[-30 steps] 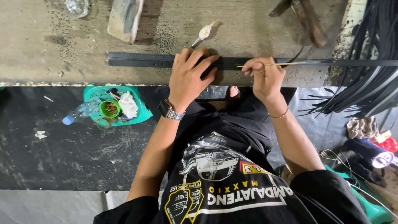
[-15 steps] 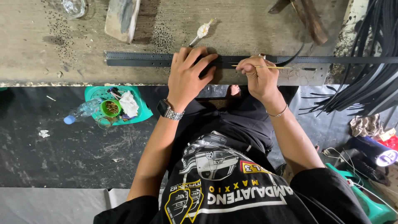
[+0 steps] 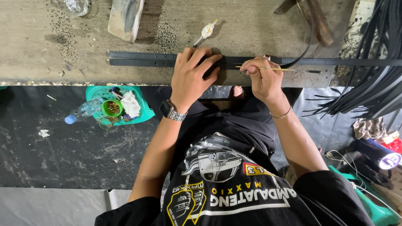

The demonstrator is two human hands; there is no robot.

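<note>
Here, left hand [image 3: 190, 77] flat on leather strap [image 3: 142, 59], thin stick [image 3: 268, 68]

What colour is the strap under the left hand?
Black strap, dotted with small punched holes; the head view shows it under the left hand.

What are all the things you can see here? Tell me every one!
Workbench: one, grey-brown wood, across the top.
Strap: one, long, black, lying along the bench edge.
Thin stick: one, pale yellow, over the strap.
Brush: one, white tip, on the bench behind the strap.
Block: one, grey, top of the bench.
Glass jar: one, clear, top left corner.
Tray: one, teal, on the dark floor at left.
Plastic bottle: one, clear with blue cap, by the tray.
Loose straps: many, black, hanging at right.
Left hand: pressed flat on the strap, wristwatch on the wrist.
Right hand: holding the thin stick.
</note>
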